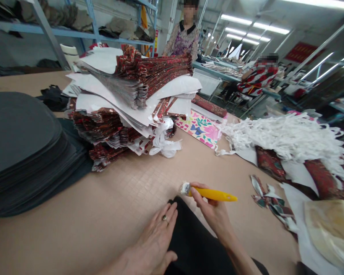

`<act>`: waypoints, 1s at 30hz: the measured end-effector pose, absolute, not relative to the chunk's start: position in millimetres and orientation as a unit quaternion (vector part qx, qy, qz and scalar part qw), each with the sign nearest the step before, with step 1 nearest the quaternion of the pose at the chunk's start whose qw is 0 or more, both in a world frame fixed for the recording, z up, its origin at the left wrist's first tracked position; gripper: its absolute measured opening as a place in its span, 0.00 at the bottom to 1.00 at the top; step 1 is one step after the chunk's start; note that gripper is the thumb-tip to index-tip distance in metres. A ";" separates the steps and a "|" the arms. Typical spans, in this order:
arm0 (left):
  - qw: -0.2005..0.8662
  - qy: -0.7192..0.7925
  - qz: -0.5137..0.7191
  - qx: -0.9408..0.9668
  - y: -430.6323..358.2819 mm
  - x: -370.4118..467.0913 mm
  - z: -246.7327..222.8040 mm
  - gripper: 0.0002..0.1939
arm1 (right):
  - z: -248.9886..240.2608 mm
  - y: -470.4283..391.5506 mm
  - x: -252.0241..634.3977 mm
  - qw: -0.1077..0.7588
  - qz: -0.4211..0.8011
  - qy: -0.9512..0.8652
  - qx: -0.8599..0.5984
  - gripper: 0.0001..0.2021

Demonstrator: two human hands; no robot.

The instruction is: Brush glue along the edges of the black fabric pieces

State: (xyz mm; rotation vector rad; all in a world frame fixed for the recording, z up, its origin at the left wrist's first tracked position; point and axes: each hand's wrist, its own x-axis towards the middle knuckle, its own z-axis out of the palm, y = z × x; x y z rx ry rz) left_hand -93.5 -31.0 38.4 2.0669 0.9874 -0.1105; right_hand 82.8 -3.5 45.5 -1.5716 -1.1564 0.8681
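My left hand [157, 236] lies flat along the left edge of a black fabric piece [192, 240], fingers stretched out, a ring on one finger. In my right hand [210, 210] is a brush with a yellow handle [218, 194], held between thumb and fingers. Its whitish bristles [184, 188] point left, just above the far tip of the black fabric. The near part of the fabric runs out of the frame at the bottom.
Dark rounded sheets [20, 152] are stacked at the left. Behind stands a tall pile of red patterned fabric [160, 72] and white sheets. White strips [289, 133], fabric scraps [275, 202] and a pale yellowish bag [332, 229] lie right. One person [183, 42] stands beyond the table; another sits farther back.
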 end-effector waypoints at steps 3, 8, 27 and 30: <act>0.410 0.405 -0.070 0.814 -29.1 -91.7 41.8 0.47 | 40.6 -13.4 90.1 0.466 0.379 -0.466 -0.650 0.19; 0.395 0.399 -0.055 0.826 -29.2 -92.9 31.4 0.48 | 24.7 -48.1 113.6 0.416 0.344 -0.507 -0.673 0.15; 0.312 0.387 -0.012 0.868 -27.9 -86.1 25.3 0.40 | 50.7 -119.8 189.8 0.363 0.217 -0.470 -0.775 0.14; 0.304 0.324 0.015 0.896 -33.8 -61.6 34.5 0.28 | 53.4 -132.9 215.2 0.352 0.193 -0.452 -0.797 0.19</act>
